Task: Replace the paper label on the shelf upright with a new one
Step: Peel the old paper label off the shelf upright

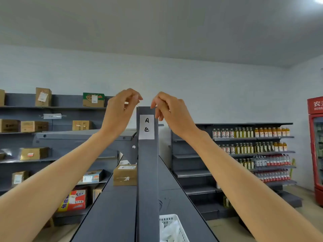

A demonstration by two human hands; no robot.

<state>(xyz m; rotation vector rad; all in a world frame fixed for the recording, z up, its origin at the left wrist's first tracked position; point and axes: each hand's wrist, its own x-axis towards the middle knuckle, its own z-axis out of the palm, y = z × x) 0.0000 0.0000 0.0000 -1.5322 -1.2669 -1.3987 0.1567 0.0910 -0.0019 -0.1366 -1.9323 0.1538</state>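
Note:
A dark grey shelf upright [147, 172] rises straight ahead of me. Near its top sits a white paper label [146, 126] with black handwriting. My left hand [120, 109] is raised just left of the upright's top, fingers curled with thumb and forefinger pinched together; whether anything thin is between them is unclear. My right hand [167, 110] is at the upright's top right corner, fingertips touching the edge just above the label. Neither hand visibly holds the label.
Grey shelves run left and right of the upright, carrying a cardboard box [125, 174]. A white plastic basket [173, 227] sits at the bottom. Boxes fill the left wall shelves, bottles [250, 132] the right rack, and a red fridge [316, 149] stands far right.

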